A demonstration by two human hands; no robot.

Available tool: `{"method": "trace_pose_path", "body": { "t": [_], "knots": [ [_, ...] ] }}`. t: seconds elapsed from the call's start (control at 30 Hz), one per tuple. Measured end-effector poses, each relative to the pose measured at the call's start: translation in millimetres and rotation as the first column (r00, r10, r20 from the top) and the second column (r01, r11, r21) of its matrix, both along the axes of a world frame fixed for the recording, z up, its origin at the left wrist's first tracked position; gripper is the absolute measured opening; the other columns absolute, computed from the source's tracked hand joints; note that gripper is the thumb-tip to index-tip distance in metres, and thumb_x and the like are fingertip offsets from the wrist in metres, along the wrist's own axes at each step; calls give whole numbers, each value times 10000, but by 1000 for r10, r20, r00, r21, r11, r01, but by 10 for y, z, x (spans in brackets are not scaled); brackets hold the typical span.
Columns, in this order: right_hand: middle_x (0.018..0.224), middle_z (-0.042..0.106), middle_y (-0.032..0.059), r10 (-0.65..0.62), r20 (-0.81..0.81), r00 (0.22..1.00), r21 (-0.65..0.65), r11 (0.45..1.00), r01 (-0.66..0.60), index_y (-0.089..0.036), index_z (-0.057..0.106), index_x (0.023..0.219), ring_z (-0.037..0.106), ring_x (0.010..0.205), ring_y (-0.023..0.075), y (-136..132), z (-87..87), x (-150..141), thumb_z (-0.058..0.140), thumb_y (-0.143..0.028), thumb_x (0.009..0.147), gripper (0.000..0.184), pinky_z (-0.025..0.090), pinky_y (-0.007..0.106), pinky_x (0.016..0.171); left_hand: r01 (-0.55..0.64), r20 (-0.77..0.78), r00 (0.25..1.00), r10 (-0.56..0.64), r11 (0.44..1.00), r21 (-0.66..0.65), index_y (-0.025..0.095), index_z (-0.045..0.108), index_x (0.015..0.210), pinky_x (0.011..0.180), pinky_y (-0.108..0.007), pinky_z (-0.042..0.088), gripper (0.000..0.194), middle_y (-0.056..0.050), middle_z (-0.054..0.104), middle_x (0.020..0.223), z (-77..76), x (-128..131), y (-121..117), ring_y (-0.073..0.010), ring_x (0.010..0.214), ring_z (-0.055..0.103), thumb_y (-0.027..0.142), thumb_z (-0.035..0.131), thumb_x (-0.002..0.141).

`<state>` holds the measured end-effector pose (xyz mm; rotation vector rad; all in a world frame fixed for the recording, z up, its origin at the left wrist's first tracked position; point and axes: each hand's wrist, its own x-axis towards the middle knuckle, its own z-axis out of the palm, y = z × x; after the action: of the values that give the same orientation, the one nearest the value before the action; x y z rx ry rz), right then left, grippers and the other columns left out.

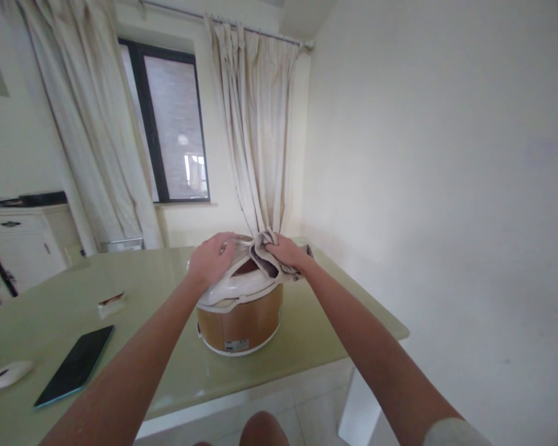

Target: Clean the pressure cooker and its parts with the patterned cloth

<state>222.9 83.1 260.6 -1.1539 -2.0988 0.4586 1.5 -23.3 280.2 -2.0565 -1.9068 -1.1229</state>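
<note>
A rice cooker (240,322) with an orange-brown body and a white lid stands on the pale green table (307,328). My left hand (210,259) lies on the lid's left side with the fingers curled over its top. My right hand (286,251) is closed on a beige cloth (260,248) that is bunched on the lid's right and far side. The two hands almost meet over the lid's handle. The lid looks slightly tilted, and a dark reddish patch shows between my hands.
A dark phone (75,365) lies near the table's left front, with a white oval object (8,374) beside it and a small wrapped item (111,303) farther back. A white cabinet (23,248) stands at left. Curtains (260,130) and a window lie behind; a bare wall is on the right.
</note>
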Motion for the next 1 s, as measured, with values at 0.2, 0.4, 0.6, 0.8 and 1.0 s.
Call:
{"method": "trace_pose_path", "body": {
  "t": [0.2, 0.4, 0.6, 0.8, 1.0],
  "knots": [
    [1135, 796, 121, -15, -303, 953, -206, 977, -50, -199, 769, 1097, 724, 1126, 314, 196, -363, 212, 559, -533, 1002, 405, 550, 509, 1058, -11, -9, 1000, 11, 1000, 5, 319, 755, 1278, 1043, -397, 538, 461, 4, 746, 1381, 3, 27, -5, -279, 1200, 717, 395, 375, 1029],
    [1231, 758, 160, -87, -181, 980, -25, 996, 84, -197, 733, 1190, 695, 1218, 342, -170, -524, 346, 487, -451, 1032, 387, 497, 539, 1110, -18, -35, 999, 18, 1000, 3, 299, 735, 1290, 1040, -426, 535, 460, -27, 743, 1378, 8, 45, -8, -299, 1168, 724, 401, 371, 1027],
    [1593, 542, 167, -26, 45, 999, 380, 925, 6, -150, 530, 1512, 429, 1520, 336, -629, -506, 267, 611, -269, 884, 645, 325, 554, 1264, -8, -52, 999, 9, 1000, 26, 292, 728, 1259, 1004, -427, 546, 441, -47, 749, 1355, -19, 39, 16, -294, 1097, 746, 432, 381, 1026],
    [1375, 707, 138, -28, 218, 975, 343, 938, -50, -187, 666, 1334, 610, 1306, 311, -536, -38, -29, 633, -357, 932, 437, 419, 459, 1170, 17, -51, 999, -15, 999, 29, 300, 723, 1255, 1003, -391, 536, 425, -35, 744, 1358, -25, 24, 13, -261, 1080, 750, 437, 391, 1028],
    [1214, 770, 144, -49, 304, 951, 107, 994, 17, -187, 716, 1184, 701, 1133, 324, -63, 230, -218, 639, -444, 927, 372, 520, 398, 970, 11, -23, 1000, -11, 1000, 19, 314, 730, 1268, 995, -398, 532, 422, -19, 745, 1356, -20, 27, 0, -261, 1072, 746, 433, 405, 1026]
  ]
}}
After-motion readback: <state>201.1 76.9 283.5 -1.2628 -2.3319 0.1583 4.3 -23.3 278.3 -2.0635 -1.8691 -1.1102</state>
